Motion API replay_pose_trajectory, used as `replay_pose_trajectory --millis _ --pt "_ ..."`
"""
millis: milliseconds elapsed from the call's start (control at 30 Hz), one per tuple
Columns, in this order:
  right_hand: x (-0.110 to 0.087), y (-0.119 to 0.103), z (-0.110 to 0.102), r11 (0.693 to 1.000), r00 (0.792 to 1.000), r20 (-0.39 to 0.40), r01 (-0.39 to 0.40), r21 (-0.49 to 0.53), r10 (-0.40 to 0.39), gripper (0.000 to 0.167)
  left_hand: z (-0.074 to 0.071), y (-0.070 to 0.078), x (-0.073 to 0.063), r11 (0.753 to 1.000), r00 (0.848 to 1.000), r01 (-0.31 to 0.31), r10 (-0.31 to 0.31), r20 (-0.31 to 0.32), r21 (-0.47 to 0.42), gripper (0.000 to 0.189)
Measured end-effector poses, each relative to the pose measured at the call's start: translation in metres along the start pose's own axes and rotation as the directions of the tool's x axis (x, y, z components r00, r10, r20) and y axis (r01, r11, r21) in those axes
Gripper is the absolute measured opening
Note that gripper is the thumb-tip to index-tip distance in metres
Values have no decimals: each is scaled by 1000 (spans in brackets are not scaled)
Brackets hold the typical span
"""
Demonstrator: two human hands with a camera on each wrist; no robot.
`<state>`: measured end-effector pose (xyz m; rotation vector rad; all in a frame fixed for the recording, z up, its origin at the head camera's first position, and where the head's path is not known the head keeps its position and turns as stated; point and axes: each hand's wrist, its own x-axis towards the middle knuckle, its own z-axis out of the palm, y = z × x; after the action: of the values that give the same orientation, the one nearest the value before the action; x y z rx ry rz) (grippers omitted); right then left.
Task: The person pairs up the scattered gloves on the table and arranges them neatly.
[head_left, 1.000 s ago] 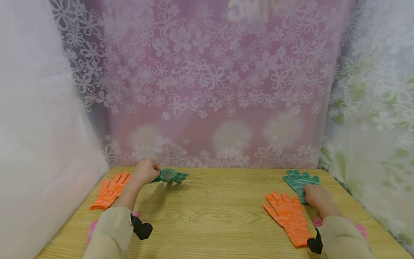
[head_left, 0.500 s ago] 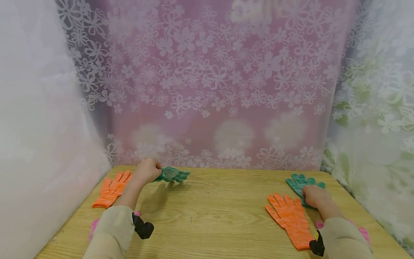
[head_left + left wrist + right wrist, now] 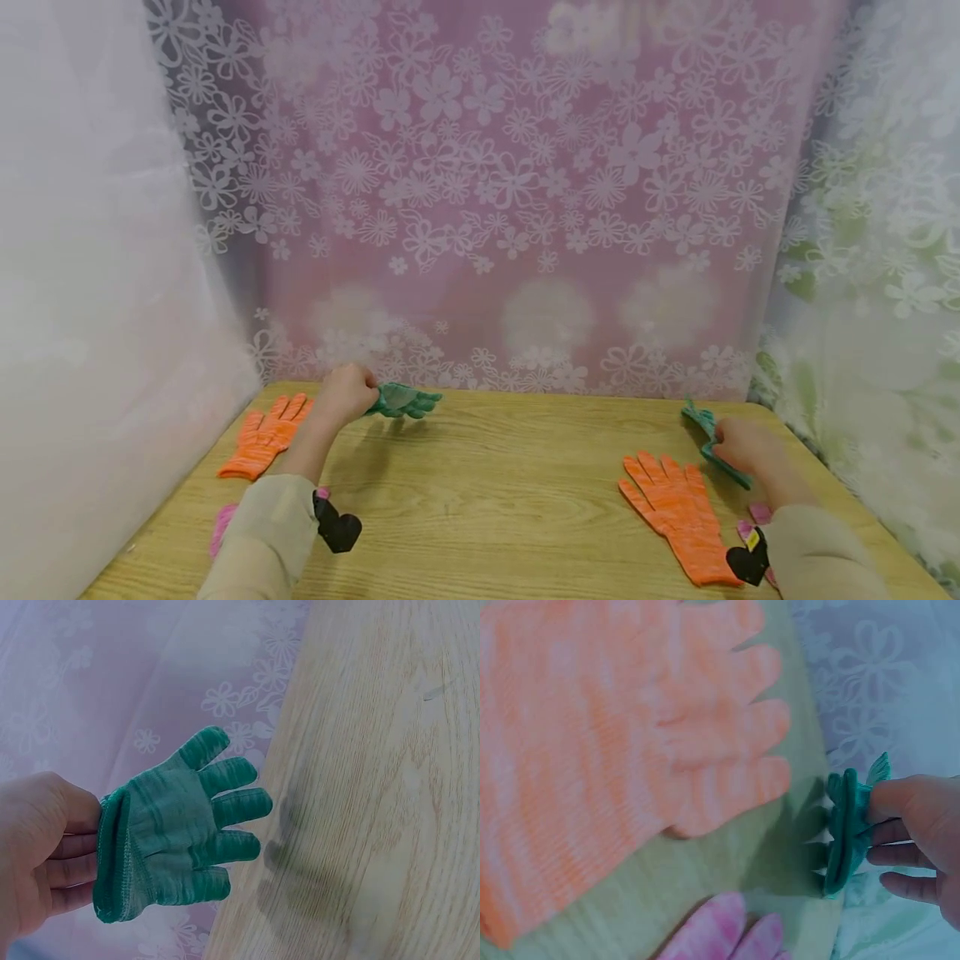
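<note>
My left hand (image 3: 347, 394) pinches the cuff of a green knit glove (image 3: 172, 832) at the back left of the table. The glove's fingers point right, and its shadow falls on the wood below. At the back right, my right hand (image 3: 742, 446) grips a second green glove (image 3: 847, 832) by its cuff edge; in the head view this glove is turned edge-on. An orange glove (image 3: 678, 517) lies flat just left of the right forearm. Another orange glove (image 3: 262, 437) lies beside the left forearm.
Pink gloves (image 3: 222, 529) show partly under the left sleeve, and a pink glove (image 3: 712, 930) lies near the right forearm. The wooden table (image 3: 480, 500) is bordered by a pink flowered curtain (image 3: 480, 208) behind and pale sheets at both sides.
The right hand has lifted and turned its green glove, which lay flat with spread fingers before. The left hand keeps hold of its green glove almost in place. The head view has shifted slightly.
</note>
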<state>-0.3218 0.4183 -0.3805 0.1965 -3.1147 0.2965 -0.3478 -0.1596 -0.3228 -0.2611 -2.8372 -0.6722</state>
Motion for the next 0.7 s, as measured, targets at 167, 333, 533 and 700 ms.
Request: replay_pose_trajectory --millis 167,333,533,700 --pt "-2 -16 -20 1000 990 -138 18 23 -15 32 0 1 -1 1000 997 29 -29 -65 -7 17" --pt "2 -42 -36 999 977 -208 41 1 -40 27 0 0 -4 999 991 46 -44 -126 15 26" --pt "8 -77 -44 996 958 -272 88 -7 -87 18 8 3 -6 998 986 61 -57 -156 18 24" --pt "10 -111 -47 984 941 -294 177 4 -168 15 21 6 -7 998 990 59 -55 -131 32 39"
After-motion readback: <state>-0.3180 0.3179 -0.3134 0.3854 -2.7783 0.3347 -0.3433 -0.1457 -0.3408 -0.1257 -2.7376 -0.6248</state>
